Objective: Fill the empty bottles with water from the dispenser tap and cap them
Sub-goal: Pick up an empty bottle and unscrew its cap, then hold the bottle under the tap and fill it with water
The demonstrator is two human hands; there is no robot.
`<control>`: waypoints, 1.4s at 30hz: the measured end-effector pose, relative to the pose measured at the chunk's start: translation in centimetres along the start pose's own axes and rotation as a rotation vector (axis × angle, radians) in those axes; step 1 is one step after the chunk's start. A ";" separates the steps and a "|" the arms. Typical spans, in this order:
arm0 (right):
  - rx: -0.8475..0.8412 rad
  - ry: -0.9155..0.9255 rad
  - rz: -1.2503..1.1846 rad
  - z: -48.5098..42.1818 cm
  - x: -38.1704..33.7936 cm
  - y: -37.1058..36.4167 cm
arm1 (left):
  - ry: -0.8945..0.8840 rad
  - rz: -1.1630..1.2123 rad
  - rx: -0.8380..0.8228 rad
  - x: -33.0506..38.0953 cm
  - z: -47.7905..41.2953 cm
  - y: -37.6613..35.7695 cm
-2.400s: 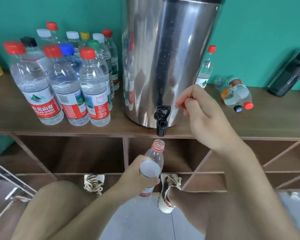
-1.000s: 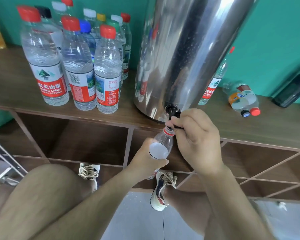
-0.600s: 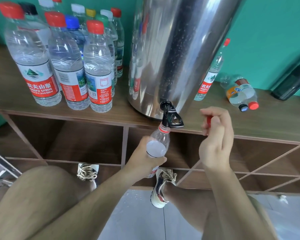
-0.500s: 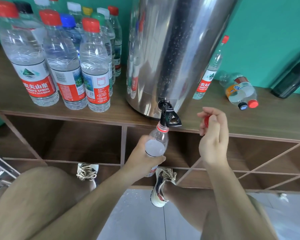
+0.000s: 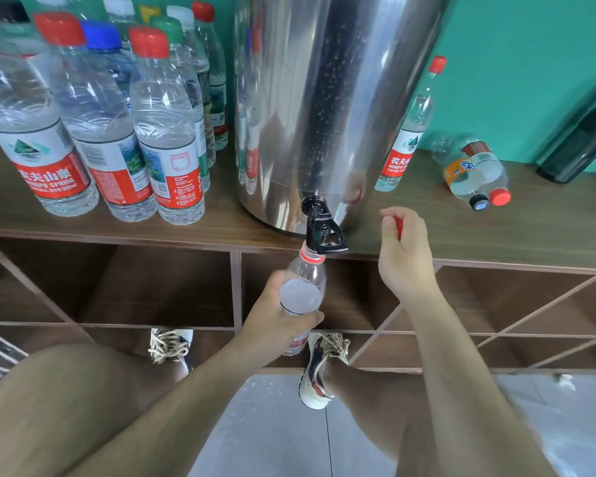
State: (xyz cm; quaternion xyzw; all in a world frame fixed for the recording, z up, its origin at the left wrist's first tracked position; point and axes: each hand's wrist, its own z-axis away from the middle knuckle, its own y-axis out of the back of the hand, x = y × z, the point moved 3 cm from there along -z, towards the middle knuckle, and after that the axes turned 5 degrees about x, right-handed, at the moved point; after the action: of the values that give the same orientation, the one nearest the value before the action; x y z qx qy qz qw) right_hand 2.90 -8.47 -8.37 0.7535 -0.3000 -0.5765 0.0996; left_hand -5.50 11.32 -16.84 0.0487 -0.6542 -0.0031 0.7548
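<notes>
The right hand point(image 5: 405, 256) had left the black plastic tap point(image 5: 322, 228), grip pinching the red cap point(image 5: 398, 226). The left hand point(image 5: 276, 318) had its grip clamped on the clear plastic bottle point(image 5: 305, 284) beneath, presumably filling.

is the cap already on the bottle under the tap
No, the right hand pinches the red cap, while the bottle has its bare neck at the tap.

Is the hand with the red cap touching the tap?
Apart. The head view shows the right hand, pinching the cap, off to the tap's right, with shelf showing between them.
</notes>
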 end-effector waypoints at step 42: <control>0.146 0.771 -0.208 6.0 -6.9 0.1 | 0.000 -0.043 0.016 -0.9 -0.7 0.0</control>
State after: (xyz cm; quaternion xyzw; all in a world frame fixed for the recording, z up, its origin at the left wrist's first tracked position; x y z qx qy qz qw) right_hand -3.79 -3.44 -4.64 0.9459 -0.2030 -0.2358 0.0922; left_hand -4.95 11.40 -17.87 0.0687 -0.6530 -0.0141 0.7541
